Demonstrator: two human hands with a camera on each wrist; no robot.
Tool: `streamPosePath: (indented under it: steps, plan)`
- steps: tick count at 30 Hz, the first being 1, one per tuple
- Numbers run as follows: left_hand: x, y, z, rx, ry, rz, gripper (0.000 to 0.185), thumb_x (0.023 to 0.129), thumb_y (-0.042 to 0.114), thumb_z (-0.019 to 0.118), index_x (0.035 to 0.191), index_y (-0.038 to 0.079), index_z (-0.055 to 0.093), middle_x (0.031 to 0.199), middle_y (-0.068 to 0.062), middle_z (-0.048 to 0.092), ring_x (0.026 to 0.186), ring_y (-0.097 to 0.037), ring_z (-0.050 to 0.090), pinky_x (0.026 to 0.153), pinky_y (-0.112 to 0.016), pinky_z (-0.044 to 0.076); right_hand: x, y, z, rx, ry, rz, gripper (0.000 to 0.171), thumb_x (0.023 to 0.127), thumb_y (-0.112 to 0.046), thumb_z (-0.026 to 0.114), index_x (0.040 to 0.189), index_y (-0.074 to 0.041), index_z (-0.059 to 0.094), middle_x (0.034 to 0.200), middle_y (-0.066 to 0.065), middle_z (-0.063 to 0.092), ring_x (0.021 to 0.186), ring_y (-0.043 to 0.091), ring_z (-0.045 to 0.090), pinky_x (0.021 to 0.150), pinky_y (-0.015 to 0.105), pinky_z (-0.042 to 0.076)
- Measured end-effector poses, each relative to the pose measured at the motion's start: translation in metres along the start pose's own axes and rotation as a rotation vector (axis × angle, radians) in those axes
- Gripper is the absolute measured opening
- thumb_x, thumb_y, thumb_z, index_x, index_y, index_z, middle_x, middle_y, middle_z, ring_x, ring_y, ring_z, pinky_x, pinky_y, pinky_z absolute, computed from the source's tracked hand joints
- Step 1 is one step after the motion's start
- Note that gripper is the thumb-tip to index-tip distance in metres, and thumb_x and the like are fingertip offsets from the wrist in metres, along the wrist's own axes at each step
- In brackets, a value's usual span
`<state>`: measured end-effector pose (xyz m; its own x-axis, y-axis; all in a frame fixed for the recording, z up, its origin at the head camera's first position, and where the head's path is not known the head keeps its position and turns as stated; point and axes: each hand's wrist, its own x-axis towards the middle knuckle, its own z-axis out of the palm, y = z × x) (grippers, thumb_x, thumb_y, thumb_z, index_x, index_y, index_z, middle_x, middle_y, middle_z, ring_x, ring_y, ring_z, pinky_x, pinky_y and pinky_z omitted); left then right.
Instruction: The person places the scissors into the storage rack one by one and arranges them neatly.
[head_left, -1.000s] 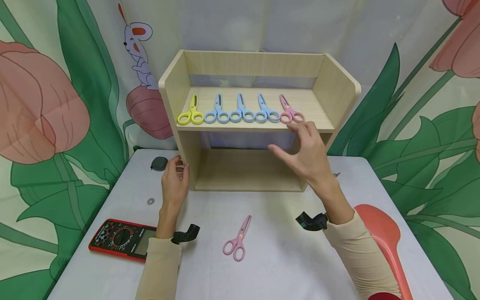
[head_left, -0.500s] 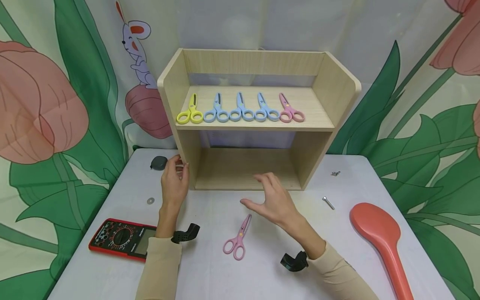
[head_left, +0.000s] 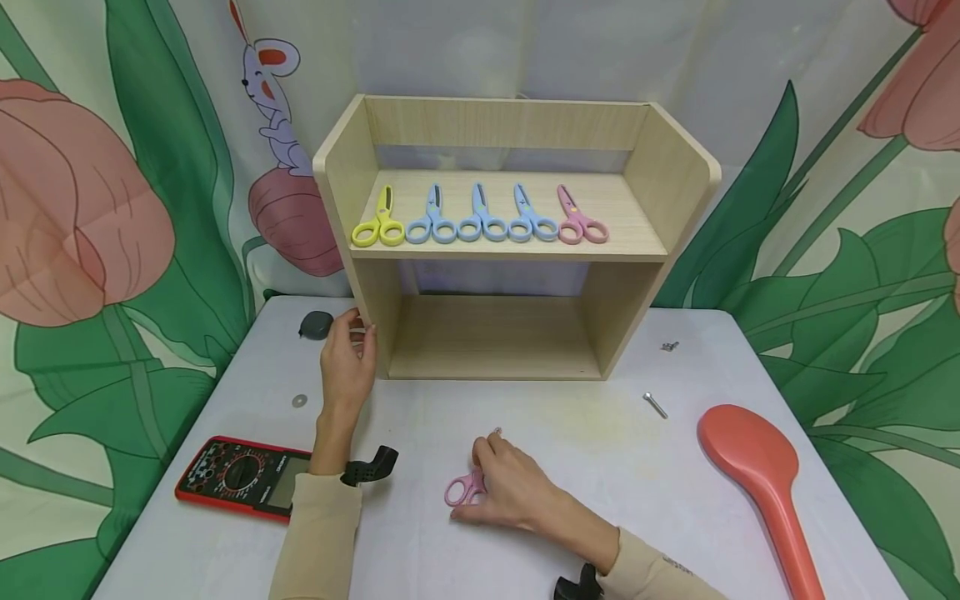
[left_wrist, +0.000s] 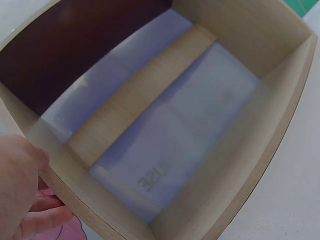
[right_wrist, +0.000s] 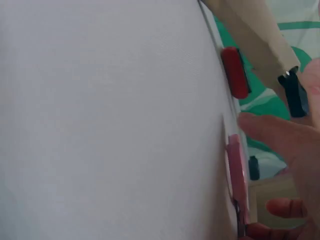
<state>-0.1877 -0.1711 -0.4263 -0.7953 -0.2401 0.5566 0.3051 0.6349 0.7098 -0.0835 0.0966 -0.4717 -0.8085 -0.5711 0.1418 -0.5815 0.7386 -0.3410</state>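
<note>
My left hand [head_left: 348, 367] holds the front edge of the left side panel of a two-tier wooden shelf [head_left: 495, 257]. In the left wrist view, its thumb lies at the panel's edge and its fingers [left_wrist: 47, 219] are bent against the outer side. Low over the white table, my right hand [head_left: 517, 490] arches around pink scissors [head_left: 459, 490]. In the right wrist view the thumb stands apart from the scissors' handles, while the other fingers [right_wrist: 285, 207] are down by the blades. The hand hides most of the blades in the head view.
Yellow scissors [head_left: 378, 227], several blue scissors [head_left: 482, 223] and pink scissors [head_left: 577, 227] line the upper shelf. A multimeter [head_left: 240, 475], a washer [head_left: 299, 401] and a dark oval object [head_left: 316, 325] lie left. A bolt [head_left: 655, 406], small screws [head_left: 669, 346] and a red spoon-shaped object [head_left: 750, 454] lie right.
My right hand has come down from the upper shelf's pink scissors, toward the front and left, to the pink scissors on the table. The left hand has stayed at the side panel.
</note>
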Motion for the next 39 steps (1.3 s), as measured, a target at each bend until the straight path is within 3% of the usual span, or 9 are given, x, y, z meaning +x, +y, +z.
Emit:
streamPosePath:
  steps: [2,6,9,11,14,17,24,32,39]
  plan:
    - [0.000,0.000,0.000,-0.001,0.001,-0.001,0.039,0.101,0.015,0.058,0.135,-0.004,0.049,0.118,-0.025,0.060,0.101,-0.037,0.067,0.083,-0.050,0.062,-0.002,0.000,0.003,-0.004,-0.021,-0.016,0.062,0.066,-0.060,0.086,0.090,-0.017,0.048,0.095,0.004,0.061,0.119,0.038,0.064,0.089,0.036,0.060]
    - [0.001,-0.001,0.000,0.003,0.004,-0.006,0.039,0.101,0.015,0.059,0.134,-0.002,0.050,0.118,-0.024,0.060,0.101,-0.036,0.068,0.083,-0.049,0.062,-0.001,0.005,0.002,0.041,-0.064,-0.037,0.054,0.071,-0.045,0.088,0.097,-0.014,0.052,0.092,-0.003,0.051,0.101,0.021,0.064,0.083,0.025,0.056]
    - [0.001,-0.002,0.001,0.008,0.005,-0.008,0.038,0.101,0.015,0.059,0.134,-0.002,0.050,0.117,-0.024,0.060,0.100,-0.037,0.068,0.082,-0.049,0.062,0.002,0.011,-0.001,0.055,-0.081,-0.055,0.050,0.076,-0.034,0.085,0.110,-0.009,0.057,0.099,-0.004,0.051,0.084,0.008,0.048,0.075,0.021,0.049]
    - [0.001,-0.002,0.000,0.011,0.003,-0.008,0.038,0.101,0.014,0.059,0.134,-0.002,0.050,0.117,-0.025,0.060,0.100,-0.037,0.068,0.083,-0.049,0.062,0.003,0.014,-0.004,0.059,-0.086,-0.065,0.052,0.079,-0.029,0.083,0.119,-0.006,0.058,0.107,-0.001,0.056,0.089,0.007,0.049,0.080,0.022,0.051]
    - [0.001,-0.001,0.000,0.009,-0.002,-0.010,0.039,0.101,0.014,0.059,0.135,-0.003,0.050,0.118,-0.025,0.060,0.101,-0.037,0.068,0.083,-0.049,0.062,0.005,0.018,-0.007,0.063,-0.089,-0.067,0.060,0.081,-0.027,0.082,0.129,-0.003,0.057,0.117,0.003,0.059,0.098,0.010,0.053,0.088,0.028,0.053]
    - [0.001,0.000,-0.001,0.009,-0.008,-0.013,0.039,0.101,0.015,0.060,0.135,-0.002,0.050,0.118,-0.024,0.060,0.101,-0.036,0.067,0.084,-0.049,0.062,0.006,0.019,-0.007,0.072,-0.081,-0.037,0.070,0.078,-0.039,0.083,0.132,-0.003,0.056,0.117,0.003,0.059,0.099,0.012,0.052,0.088,0.028,0.052]
    - [0.001,-0.001,0.000,0.012,-0.005,-0.012,0.039,0.101,0.014,0.059,0.135,-0.004,0.049,0.119,-0.024,0.060,0.100,-0.036,0.067,0.083,-0.050,0.062,0.008,0.018,0.005,-0.021,0.021,0.027,0.075,0.068,-0.069,0.078,0.105,-0.006,0.064,0.094,-0.001,0.050,0.078,0.008,0.042,0.068,0.021,0.047]
    - [0.002,-0.001,-0.001,0.011,-0.001,-0.004,0.039,0.100,0.014,0.060,0.134,-0.003,0.050,0.118,-0.025,0.060,0.100,-0.036,0.068,0.084,-0.049,0.062,0.010,0.012,0.010,-0.135,0.157,0.018,0.042,0.072,-0.046,0.079,0.077,-0.010,0.058,0.076,-0.003,0.045,0.064,0.007,0.037,0.050,0.017,0.036]
    - [0.001,-0.001,-0.001,0.005,0.002,0.000,0.038,0.100,0.014,0.060,0.133,-0.003,0.051,0.117,-0.025,0.060,0.099,-0.037,0.068,0.082,-0.050,0.062,0.010,0.015,0.005,-0.089,0.168,0.045,0.032,0.068,-0.037,0.074,0.074,-0.014,0.054,0.077,-0.004,0.045,0.058,0.004,0.036,0.046,0.015,0.034]
